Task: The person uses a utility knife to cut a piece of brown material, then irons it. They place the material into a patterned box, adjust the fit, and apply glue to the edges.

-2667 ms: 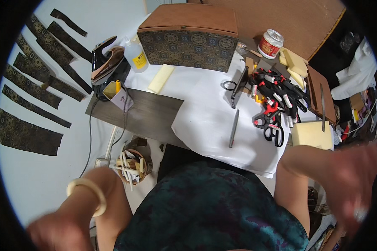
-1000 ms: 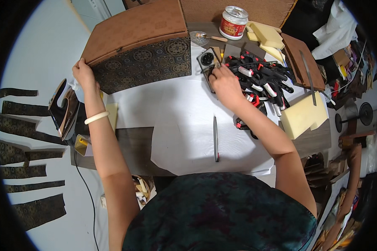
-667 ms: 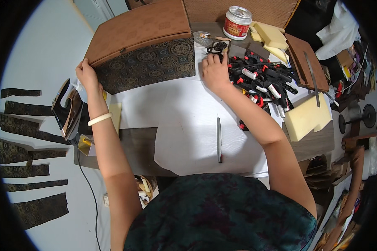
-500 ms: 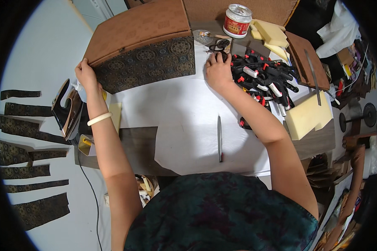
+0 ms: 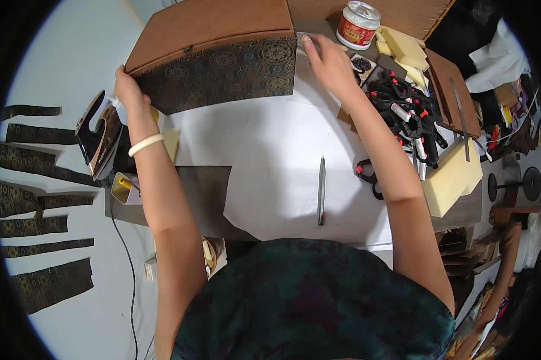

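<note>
A large box point(image 5: 222, 27) stands at the far left of the table, with a brown top and a dark patterned fabric front point(image 5: 234, 69). My left hand point(image 5: 130, 90) grips its left corner, fingers closed round the edge. A cream bangle circles that wrist. My right hand point(image 5: 332, 63) is beside the box's right end, over a small clear dish point(image 5: 307, 42). Its thumb is spread from the fingers, and nothing shows held in it; the fingertips are partly hidden. A slim grey pointed tool point(image 5: 322, 192) lies on the white sheet point(image 5: 276, 180) before me.
Black clamps with red tips point(image 5: 405, 117) are heaped at the right, near yellow foam blocks point(image 5: 453, 180) and a brown panel point(image 5: 447, 90). A red-labelled jar point(image 5: 358, 25) stands behind. At left are an iron point(image 5: 96, 135), a pen cup point(image 5: 125, 191) and patterned fabric strips point(image 5: 51, 285).
My right hand has moved from beside the clamps, away from me to the clear dish. My left hand stays on the box corner. The whole view has shifted slightly.
</note>
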A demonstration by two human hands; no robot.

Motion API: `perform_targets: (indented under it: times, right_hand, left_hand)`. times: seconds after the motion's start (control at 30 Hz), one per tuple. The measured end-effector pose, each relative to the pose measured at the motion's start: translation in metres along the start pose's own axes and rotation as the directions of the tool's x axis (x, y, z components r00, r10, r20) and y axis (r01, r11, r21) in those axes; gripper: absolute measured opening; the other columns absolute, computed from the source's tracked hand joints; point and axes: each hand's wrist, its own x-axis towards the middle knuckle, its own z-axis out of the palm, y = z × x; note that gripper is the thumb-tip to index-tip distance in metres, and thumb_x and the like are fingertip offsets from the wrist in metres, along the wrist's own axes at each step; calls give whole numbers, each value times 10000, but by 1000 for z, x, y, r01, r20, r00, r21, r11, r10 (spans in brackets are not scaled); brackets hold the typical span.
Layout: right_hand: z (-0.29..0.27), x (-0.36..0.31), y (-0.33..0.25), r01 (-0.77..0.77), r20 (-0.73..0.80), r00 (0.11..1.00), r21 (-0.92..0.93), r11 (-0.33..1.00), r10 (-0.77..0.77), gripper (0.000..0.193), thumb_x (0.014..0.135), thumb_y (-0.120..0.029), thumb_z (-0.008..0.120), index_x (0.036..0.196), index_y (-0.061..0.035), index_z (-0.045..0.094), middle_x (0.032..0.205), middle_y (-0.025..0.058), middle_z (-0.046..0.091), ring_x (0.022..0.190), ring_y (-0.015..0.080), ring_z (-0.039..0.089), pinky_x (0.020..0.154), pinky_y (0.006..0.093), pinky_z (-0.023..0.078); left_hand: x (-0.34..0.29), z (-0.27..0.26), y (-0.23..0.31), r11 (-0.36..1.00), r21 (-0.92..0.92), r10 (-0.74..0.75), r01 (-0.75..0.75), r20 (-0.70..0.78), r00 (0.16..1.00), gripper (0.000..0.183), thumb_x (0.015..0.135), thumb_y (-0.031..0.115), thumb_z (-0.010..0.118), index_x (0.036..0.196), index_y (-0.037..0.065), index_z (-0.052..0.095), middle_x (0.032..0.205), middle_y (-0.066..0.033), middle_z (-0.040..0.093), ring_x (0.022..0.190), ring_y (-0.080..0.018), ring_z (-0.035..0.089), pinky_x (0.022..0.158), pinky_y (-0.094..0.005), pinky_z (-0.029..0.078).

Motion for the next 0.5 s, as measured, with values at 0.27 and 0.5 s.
perform_targets:
  times: [0.27, 0.5]
  right_hand:
    - [55, 35, -40, -401, 358, 849, 915, 34, 390, 737, 967, -640, 614, 1446, -81, 576, 1420, 103, 630, 1247, 261, 606, 1079, 401, 462]
    - [5, 50, -56, -432, 364, 837, 898, 86, 408, 759, 933, -665, 618, 1420, -84, 579, 1346, 127, 661, 1219, 261, 643, 1039, 428, 511]
  left_hand:
    - [-47, 19, 27, 999, 5, -32, 32, -73, 997, 491, 877, 381, 701, 1091, -61, 675, 993, -148, 680, 718, -238, 651, 546, -402, 507]
    - [-71, 26, 53, 997, -14, -73, 75, 112, 991, 468, 889, 416, 677, 1076, -13, 657, 900, -73, 633, 652, -179, 628, 423, -342, 354]
